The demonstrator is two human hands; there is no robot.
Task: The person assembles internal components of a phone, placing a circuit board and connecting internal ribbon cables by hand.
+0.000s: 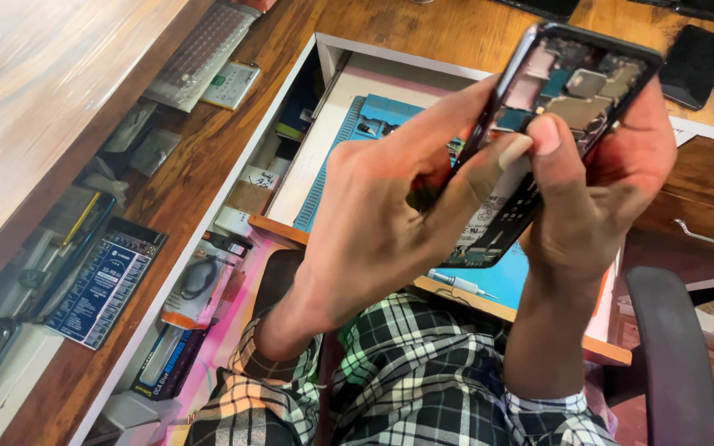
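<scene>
Fingers [456, 124] of both hands grip opened phone [568, 91] between them.

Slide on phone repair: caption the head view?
Both hands, left and right, hold an opened phone above a blue mat.

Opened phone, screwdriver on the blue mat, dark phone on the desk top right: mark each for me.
Opened phone [576, 78]: head view, on the exposed metal shields at its upper end.
Screwdriver [459, 284]: head view, on the middle of its shaft.
Dark phone [694, 64]: head view, on the middle of its black face.
</scene>
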